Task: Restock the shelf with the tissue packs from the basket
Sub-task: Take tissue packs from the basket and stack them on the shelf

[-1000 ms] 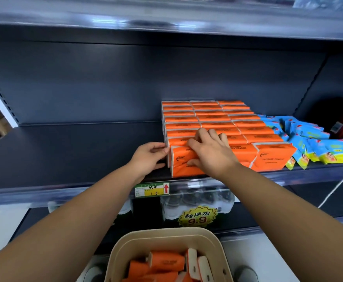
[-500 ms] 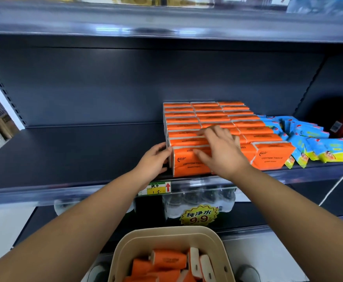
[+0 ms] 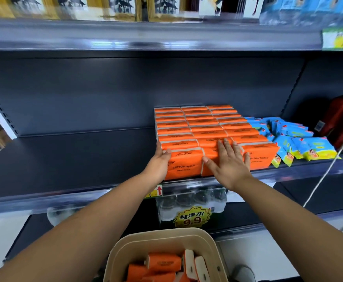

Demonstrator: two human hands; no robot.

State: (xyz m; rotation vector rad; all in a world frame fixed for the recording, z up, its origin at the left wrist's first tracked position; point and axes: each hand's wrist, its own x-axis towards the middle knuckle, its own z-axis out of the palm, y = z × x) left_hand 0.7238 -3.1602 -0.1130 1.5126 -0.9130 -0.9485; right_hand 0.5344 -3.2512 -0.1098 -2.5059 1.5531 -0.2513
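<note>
Left grip (image 3: 158, 163), right grip (image 3: 230, 165), "COTTON TISSUE" pack (image 3: 183, 166)

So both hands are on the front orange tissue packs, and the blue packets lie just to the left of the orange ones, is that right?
Not quite: the head view shows the blue packets lying to the right of the orange tissue packs, not the left. Both the left hand and the right hand are indeed on the front packs.
</note>
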